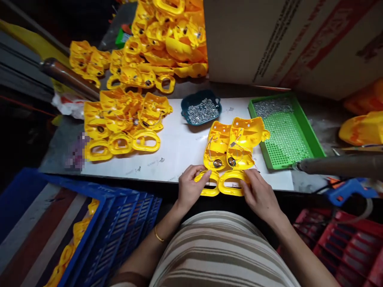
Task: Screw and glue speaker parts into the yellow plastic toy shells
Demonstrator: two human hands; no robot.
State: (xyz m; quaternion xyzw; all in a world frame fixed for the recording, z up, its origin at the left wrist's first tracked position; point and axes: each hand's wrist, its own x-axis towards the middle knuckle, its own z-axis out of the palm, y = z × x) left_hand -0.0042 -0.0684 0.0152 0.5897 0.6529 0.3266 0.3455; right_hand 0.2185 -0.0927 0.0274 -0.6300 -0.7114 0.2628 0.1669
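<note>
Two yellow plastic shell halves lie side by side, hollow side up, at the near edge of the white table top (176,147). My left hand (190,186) grips the loop handle of the left shell (216,145). My right hand (259,195) holds the loop handle of the right shell (243,141). Each shell carries a small round metal part and thin wires inside. Both hands have their fingers curled round the handles.
A dark bowl of small screws (201,107) and a green perforated tray with screws (284,131) sit behind the shells. Piles of yellow shells (119,123) fill the left and back. A blue crate (104,235), red crate (347,247), cardboard box (287,40) and a tool (335,165) surround me.
</note>
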